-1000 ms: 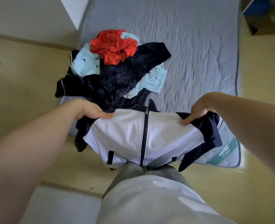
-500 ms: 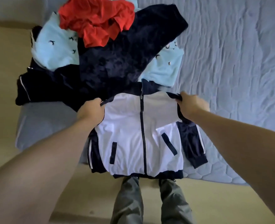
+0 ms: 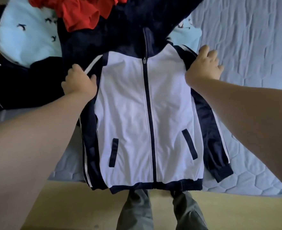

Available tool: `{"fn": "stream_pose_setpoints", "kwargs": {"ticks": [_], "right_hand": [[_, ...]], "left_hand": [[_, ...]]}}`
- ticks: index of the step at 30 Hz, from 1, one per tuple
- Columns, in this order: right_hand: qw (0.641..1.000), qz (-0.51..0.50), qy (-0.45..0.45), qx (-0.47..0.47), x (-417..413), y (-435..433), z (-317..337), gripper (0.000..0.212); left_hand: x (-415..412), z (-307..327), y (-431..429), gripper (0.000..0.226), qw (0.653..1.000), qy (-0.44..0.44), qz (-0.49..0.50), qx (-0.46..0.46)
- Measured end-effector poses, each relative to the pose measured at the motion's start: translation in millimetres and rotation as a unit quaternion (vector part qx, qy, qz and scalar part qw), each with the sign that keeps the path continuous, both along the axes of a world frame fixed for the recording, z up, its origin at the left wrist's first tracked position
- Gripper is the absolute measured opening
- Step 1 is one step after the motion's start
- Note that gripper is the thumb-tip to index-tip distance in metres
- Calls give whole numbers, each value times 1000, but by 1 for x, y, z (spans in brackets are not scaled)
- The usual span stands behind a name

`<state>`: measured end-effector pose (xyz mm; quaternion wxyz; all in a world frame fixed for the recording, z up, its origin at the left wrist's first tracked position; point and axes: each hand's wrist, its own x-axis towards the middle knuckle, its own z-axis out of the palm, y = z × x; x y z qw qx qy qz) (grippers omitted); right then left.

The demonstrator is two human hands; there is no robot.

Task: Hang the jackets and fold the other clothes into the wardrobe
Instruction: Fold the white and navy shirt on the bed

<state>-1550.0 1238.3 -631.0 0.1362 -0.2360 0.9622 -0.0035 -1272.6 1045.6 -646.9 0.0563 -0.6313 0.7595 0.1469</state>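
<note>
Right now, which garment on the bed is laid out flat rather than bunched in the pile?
The white jacket with navy sleeves, zipped and spread front-up between the left hand and right hand. The red garment and light blue garment lie crumpled behind it.

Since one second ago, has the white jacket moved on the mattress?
Yes. The white jacket has come away from the person's legs and up toward the red garment, now spread flat.

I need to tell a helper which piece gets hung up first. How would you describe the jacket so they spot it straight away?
On the blue-grey mattress, look at the near edge, below the heap of clothes. The jacket lies flat, front up, between the left hand and right hand. It alone has a white front with a dark zip and navy sleeves.
</note>
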Motion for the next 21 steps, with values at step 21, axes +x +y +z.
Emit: {"fn": "stream_pose_setpoints", "kwargs": {"ticks": [21], "right_hand": [[972,22,-192,-131,18,-76,8,42]], "left_hand": [[-105,25,0,31,960,268,-72,36]]}}
